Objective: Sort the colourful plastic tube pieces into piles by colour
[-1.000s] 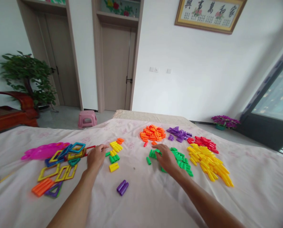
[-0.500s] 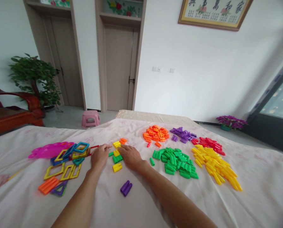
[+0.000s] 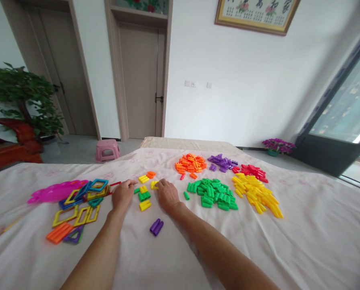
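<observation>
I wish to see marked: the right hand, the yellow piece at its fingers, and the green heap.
Right hand point(image 3: 167, 196): head view, back of the hand.
Yellow piece point(image 3: 153, 185): head view, its visible part.
Green heap point(image 3: 217, 194): head view, middle of the heap.

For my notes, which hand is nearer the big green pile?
Right. The right hand is left of the green pile; the left hand is farther off on that side.
</observation>
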{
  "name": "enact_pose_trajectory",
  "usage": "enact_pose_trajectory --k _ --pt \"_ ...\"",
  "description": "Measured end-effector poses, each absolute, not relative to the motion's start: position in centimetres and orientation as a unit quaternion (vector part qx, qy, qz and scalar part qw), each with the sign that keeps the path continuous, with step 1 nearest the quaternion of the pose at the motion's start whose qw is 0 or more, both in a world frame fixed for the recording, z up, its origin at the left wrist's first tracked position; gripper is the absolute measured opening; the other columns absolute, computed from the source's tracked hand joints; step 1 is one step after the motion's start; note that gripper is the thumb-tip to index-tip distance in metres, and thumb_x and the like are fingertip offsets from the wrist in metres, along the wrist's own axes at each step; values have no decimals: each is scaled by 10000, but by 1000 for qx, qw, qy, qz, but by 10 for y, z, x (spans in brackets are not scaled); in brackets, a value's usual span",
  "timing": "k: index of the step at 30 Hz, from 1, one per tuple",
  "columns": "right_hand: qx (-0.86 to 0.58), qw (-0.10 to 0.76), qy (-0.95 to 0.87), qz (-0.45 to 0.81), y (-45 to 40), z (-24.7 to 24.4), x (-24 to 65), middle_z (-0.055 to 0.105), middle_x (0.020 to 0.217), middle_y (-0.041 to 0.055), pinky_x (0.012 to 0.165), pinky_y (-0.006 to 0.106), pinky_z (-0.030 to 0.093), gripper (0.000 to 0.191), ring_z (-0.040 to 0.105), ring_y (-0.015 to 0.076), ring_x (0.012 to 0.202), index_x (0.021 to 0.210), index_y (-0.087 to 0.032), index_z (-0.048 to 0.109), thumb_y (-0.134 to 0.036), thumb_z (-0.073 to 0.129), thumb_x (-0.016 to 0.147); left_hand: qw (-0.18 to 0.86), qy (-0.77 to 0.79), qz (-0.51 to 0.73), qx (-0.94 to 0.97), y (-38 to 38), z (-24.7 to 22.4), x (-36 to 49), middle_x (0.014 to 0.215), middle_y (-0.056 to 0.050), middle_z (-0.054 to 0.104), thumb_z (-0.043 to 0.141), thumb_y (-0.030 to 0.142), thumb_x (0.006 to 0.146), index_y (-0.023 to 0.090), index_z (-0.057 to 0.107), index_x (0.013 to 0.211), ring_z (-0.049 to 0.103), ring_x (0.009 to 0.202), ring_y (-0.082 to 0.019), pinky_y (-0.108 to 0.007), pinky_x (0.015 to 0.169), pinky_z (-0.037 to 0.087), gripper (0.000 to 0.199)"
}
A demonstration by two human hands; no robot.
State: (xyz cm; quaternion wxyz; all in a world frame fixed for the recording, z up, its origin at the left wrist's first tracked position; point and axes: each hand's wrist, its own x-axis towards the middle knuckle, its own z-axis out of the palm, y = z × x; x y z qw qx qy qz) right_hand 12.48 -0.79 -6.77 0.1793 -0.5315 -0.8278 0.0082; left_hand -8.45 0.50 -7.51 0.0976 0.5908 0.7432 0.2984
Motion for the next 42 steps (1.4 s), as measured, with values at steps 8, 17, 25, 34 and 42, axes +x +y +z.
enact_pose_trajectory --k 8,17,25,34,42 --pt "-494 164 -854 6 -1 -69 118 629 1247 74 977 383 451 321 557 235 1138 1304 -281 613 -311 476 1016 90 744 275 603 8 -79 -86 1191 -38 761 419 288 928 275 761 1120 684 1069 -242 -324 851 494 392" --pt "-496 184 -848 2 -46 -43 187 641 1187 72 929 349 469 312 571 232 1091 1280 -255 617 -307 589 974 87 752 248 605 12 -86 -91 1164 -85 758 379 360 939 279 752 1154 691 987 -290 -365 763 497 438" --pt "-666 312 -667 -120 -71 -26 376 630 1262 122 1015 426 452 362 574 278 1165 1338 -218 586 -290 534 988 104 753 233 607 17 -89 -94 1125 -137 753 403 430 918 241 762 1165 675 912 -337 -428 747 482 475" --pt "-833 151 -517 -125 -115 -79 496 262 1655 103 1183 595 210 861 169 369 1527 1563 -299 359 -654 640 830 106 744 226 620 20 -92 -98 1130 -136 746 419 453 899 239 758 1171 676 874 -343 -417 709 464 485" --pt "-862 141 -480 -83 -80 -90 501 126 1688 98 1174 544 221 889 141 363 1531 1584 -303 313 -711 558 833 101 744 223 622 15 -87 -95 1127 -119 743 417 419 905 236 751 1165 677 875 -343 -423 727 472 461"
